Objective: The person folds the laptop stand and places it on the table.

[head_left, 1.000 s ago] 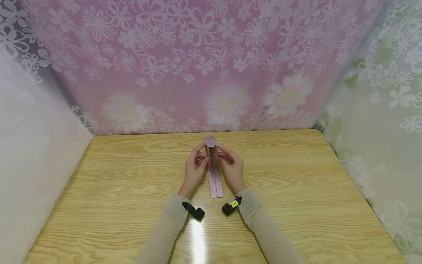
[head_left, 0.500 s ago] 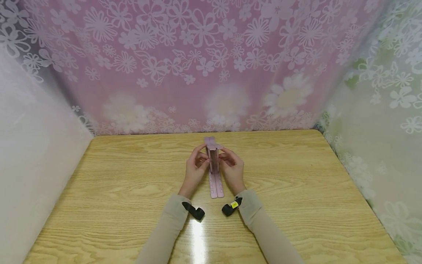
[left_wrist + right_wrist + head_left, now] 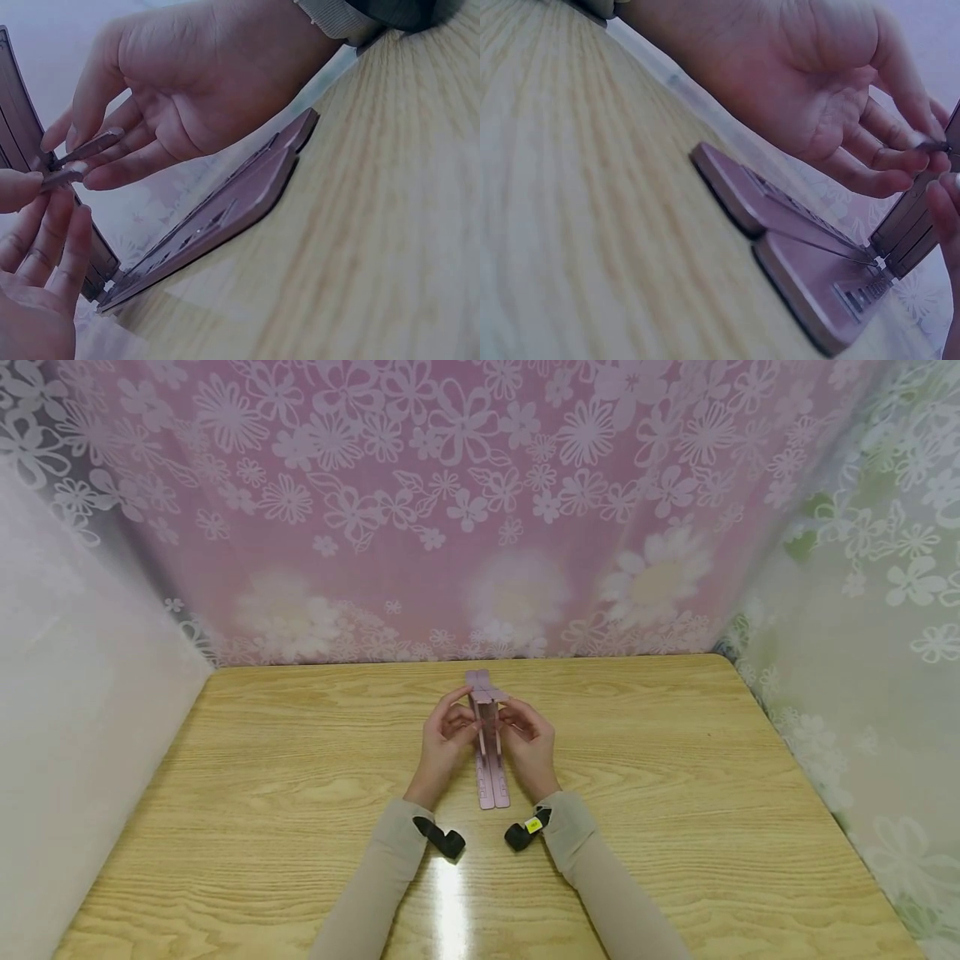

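Note:
A pink folding stand [image 3: 493, 792] has its flat, two-strip base on the table. An upright panel [image 3: 21, 112] rises from the base's hinge, and two narrow arms fold out from it. My left hand [image 3: 441, 750] pinches one small arm [image 3: 64, 178] between thumb and fingers. On the other side my right hand [image 3: 531, 750] pinches the matching arm [image 3: 97, 144]. Both hands stay above the base, close together. Slots show along the base strips in both wrist views. Fingers partly hide the place where the arms join the panel.
The stand is on a wood-grain table [image 3: 262, 793], near its far edge. A pink flowered curtain [image 3: 420, 568] hangs behind, with pale flowered cloth [image 3: 862, 610] at the right. Black wrist cameras sit on both cuffs.
The two narrow arms have swung outward and down toward me, and the top of the upright part looks flatter. My hands have hardly moved.

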A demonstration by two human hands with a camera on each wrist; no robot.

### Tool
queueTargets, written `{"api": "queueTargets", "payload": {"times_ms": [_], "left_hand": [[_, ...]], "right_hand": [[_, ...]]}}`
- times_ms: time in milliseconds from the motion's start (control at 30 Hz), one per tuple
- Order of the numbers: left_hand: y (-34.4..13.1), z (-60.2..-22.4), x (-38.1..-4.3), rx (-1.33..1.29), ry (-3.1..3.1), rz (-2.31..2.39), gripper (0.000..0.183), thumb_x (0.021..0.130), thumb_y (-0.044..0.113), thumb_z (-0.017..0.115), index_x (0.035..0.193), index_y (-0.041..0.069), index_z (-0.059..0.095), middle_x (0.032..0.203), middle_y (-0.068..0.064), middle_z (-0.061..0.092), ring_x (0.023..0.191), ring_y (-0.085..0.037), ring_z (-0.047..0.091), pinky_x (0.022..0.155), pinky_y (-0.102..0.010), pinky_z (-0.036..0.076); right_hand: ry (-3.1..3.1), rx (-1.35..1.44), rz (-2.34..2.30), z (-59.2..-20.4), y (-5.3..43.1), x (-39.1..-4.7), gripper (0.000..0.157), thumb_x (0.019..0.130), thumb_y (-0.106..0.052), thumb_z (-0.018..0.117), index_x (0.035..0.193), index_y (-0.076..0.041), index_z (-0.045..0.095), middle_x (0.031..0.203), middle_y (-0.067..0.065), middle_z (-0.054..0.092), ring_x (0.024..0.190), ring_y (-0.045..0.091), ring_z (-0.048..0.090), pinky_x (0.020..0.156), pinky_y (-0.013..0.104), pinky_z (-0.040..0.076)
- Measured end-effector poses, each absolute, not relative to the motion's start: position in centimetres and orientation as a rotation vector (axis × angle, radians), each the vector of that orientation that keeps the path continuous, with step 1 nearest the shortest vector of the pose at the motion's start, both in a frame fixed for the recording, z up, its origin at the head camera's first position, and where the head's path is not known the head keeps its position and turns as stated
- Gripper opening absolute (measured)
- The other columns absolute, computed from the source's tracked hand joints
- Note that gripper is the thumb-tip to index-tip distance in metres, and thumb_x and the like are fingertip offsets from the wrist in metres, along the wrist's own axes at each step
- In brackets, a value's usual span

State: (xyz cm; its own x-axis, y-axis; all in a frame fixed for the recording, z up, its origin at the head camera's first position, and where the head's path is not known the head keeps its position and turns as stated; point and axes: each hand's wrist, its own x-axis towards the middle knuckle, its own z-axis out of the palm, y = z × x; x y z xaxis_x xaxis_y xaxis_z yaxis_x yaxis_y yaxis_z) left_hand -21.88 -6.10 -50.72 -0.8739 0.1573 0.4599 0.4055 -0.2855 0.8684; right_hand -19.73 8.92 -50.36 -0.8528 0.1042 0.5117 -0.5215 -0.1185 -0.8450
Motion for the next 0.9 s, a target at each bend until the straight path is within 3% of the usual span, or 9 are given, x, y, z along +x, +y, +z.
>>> {"api": "queueTargets", "payload": {"times_ms": [167, 333, 567, 900], "left_hand": [[-6.1, -51.9, -22.5, -0.704, -1.701, -2.386, 0.053, 0.081, -0.016, 0.059, 0.132, -0.005, 0.046, 0.087, -0.021, 0.059, 0.082, -0.020, 0.059, 0.077, -0.027, 0.050], [-6.0, -52.2, -22.7, -0.723, -1.629, -2.442, 0.045, 0.082, -0.013, 0.059, 0.126, -0.011, 0.048, 0.092, -0.009, 0.060, 0.086, -0.016, 0.059, 0.077, -0.024, 0.050], [-5.8, -52.2, -22.7, -0.754, -1.529, -2.542, 0.038, 0.086, -0.004, 0.061, 0.121, -0.015, 0.050, 0.094, -0.006, 0.060, 0.086, -0.015, 0.056, 0.075, -0.021, 0.048], [-5.7, -52.1, -22.7, -0.745, -1.432, -2.661, 0.037, 0.086, -0.005, 0.060, 0.120, -0.015, 0.050, 0.093, -0.006, 0.060, 0.084, -0.014, 0.057, 0.074, -0.023, 0.048]], "right_hand": [[-1.689, 0.565, 2.013, -51.2, 9.1, -20.2, 0.018, 0.085, 0.016, 0.055, 0.102, 0.015, 0.060, 0.095, 0.030, 0.059, 0.089, 0.023, 0.061, 0.082, 0.031, 0.052], [-1.655, 0.644, 1.979, -52.0, 9.4, -20.6, 0.014, 0.090, 0.006, 0.053, 0.099, 0.010, 0.063, 0.096, 0.017, 0.064, 0.091, 0.020, 0.061, 0.081, 0.030, 0.051], [-1.606, 0.699, 2.007, -51.9, 9.4, -20.7, 0.017, 0.088, 0.006, 0.056, 0.102, 0.013, 0.061, 0.098, 0.020, 0.062, 0.095, 0.024, 0.060, 0.085, 0.034, 0.051], [-1.645, 0.599, 2.009, -52.4, 9.3, -20.7, 0.020, 0.085, 0.011, 0.057, 0.104, 0.009, 0.063, 0.102, 0.021, 0.062, 0.098, 0.025, 0.061, 0.084, 0.036, 0.052]]}}
